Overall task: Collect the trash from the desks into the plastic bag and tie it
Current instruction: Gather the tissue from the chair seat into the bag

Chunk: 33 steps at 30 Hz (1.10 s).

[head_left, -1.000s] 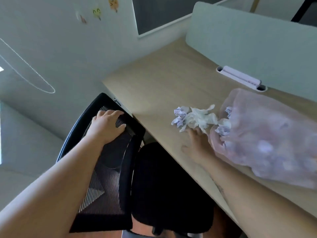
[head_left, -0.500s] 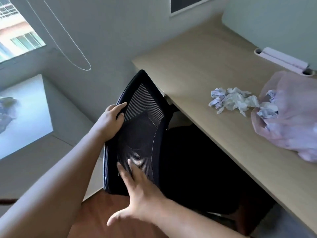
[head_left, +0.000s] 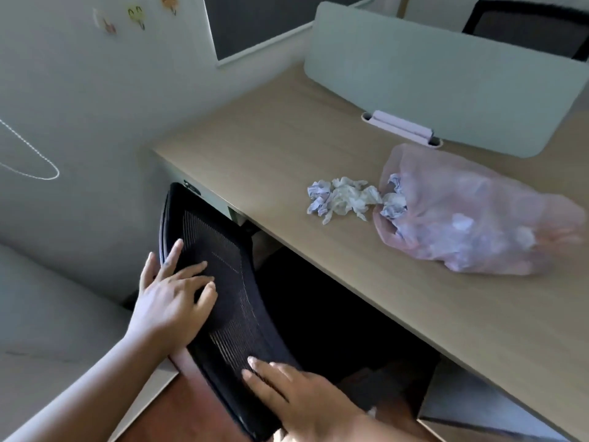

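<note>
A pink see-through plastic bag (head_left: 471, 215) lies on its side on the wooden desk (head_left: 287, 148), its mouth facing left with crumpled paper inside. A heap of crumpled white paper (head_left: 341, 199) sits on the desk just left of the bag's mouth. My left hand (head_left: 173, 291) rests with spread fingers on the back of a black mesh office chair (head_left: 223, 269). My right hand (head_left: 293, 397) lies flat on the lower part of the same backrest. Neither hand touches the bag or the paper.
A pale divider panel (head_left: 446, 71) stands along the desk's far edge, with a lilac clip-on holder (head_left: 401, 127) at its foot. A second black chair (head_left: 526, 23) shows beyond it. The wall (head_left: 79, 106) is to the left, with a hanging bead cord (head_left: 32, 167).
My right hand left the paper heap on the desk and came down onto the chair's backrest. The chair has turned and moved away from the desk edge. My left hand shifted lower on the backrest.
</note>
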{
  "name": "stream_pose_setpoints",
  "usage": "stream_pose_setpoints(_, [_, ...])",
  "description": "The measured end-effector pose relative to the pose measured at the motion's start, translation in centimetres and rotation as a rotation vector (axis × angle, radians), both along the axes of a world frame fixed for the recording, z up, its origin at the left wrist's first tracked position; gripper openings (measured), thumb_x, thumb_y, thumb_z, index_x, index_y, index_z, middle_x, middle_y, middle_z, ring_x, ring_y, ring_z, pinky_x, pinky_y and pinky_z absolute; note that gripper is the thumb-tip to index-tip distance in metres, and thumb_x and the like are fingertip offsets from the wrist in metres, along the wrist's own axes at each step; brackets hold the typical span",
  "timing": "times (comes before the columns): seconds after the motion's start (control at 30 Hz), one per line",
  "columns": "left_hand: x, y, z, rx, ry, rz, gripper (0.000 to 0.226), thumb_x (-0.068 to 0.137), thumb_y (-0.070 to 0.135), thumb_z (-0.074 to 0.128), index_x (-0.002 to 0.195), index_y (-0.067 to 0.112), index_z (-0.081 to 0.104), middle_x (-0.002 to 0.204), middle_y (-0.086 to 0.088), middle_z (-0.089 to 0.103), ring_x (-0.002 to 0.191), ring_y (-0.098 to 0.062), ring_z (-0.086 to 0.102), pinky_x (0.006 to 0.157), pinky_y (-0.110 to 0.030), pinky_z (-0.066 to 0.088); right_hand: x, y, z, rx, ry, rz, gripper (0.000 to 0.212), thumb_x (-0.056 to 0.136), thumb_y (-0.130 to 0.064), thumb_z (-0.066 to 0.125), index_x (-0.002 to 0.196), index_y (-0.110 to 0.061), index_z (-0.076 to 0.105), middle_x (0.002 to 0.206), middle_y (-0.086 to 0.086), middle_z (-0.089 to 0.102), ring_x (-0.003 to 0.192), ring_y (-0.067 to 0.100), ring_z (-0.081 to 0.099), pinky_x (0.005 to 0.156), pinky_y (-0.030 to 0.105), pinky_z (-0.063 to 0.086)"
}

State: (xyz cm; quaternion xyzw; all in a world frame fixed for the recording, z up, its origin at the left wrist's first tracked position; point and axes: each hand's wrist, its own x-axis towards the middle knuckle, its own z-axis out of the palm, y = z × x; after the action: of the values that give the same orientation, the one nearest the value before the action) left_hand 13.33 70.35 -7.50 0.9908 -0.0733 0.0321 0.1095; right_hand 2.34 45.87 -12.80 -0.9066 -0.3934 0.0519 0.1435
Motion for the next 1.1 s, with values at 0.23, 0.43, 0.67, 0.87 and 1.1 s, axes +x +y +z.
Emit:
stream_pose_setpoints(0.23, [1.7, -5.5, 0.9, 0.162, 0.023, -0.490, 0.062, 0.090, 0.069, 0.027, 0.093, 0.030, 0.075, 0.095, 0.014, 0.075, 0.097, -0.012, 0.069, 0.093, -0.034, 0.049, 2.2, -11.7, -0.1, -0.136, 0.155, 0.030, 0.108, 0.073, -0.037, 0.071, 0.155, -0.024, 0.002, 0.156, -0.004, 0.032, 0.130, 0.017, 0.049, 0.086, 0.028, 0.055])
stream_pose_setpoints(0.43, [3.5, -13.0, 0.9, 0.229, 0.115, -0.499, 0.074, 0.084, 0.076, 0.007, 0.105, 0.036, 0.065, 0.096, 0.015, 0.070, 0.099, -0.009, 0.064, 0.077, -0.033, 0.050, 6.5, -21.6, 1.2, -0.437, -0.028, 0.000, 0.099, 0.061, -0.027, 0.075, 0.147, -0.039, 0.028, 0.134, -0.003, 0.057, 0.116, 0.024, 0.059, 0.082, 0.032, 0.053])
stream_pose_setpoints(0.67, [3.3, -15.5, 1.3, 0.185, 0.164, -0.465, 0.057, 0.085, 0.070, 0.018, 0.102, 0.039, 0.063, 0.091, 0.019, 0.067, 0.091, -0.005, 0.062, 0.073, -0.030, 0.049, 18.3, -24.3, 5.5, -0.491, -0.295, -0.566, 0.068, 0.065, -0.009, 0.073, 0.128, -0.028, 0.056, 0.105, 0.004, 0.060, 0.086, 0.030, 0.055, 0.068, 0.037, 0.043])
stream_pose_setpoints(0.87, [6.3, -16.2, 2.2, 0.083, 0.394, -0.432, 0.069, 0.079, 0.086, 0.026, 0.134, 0.048, 0.042, 0.132, 0.034, 0.048, 0.116, 0.006, 0.050, 0.091, -0.021, 0.041, 23.3, -23.3, 4.2, -0.495, -0.167, -0.812, 0.070, 0.077, -0.033, 0.067, 0.141, -0.039, 0.038, 0.130, 0.004, 0.043, 0.115, 0.030, 0.042, 0.088, 0.040, 0.032])
stream_pose_setpoints(1.1, [22.5, -21.0, -0.7, 0.113, 0.230, -0.435, 0.068, 0.084, 0.059, 0.052, 0.144, 0.037, 0.028, 0.154, 0.010, 0.027, 0.136, -0.020, 0.028, 0.106, -0.039, 0.034, 24.1, -23.4, 3.5, -0.384, -0.197, -0.906, 0.008, 0.073, -0.020, 0.070, 0.077, -0.025, 0.074, 0.102, 0.005, 0.063, 0.099, 0.034, 0.057, 0.086, 0.045, 0.040])
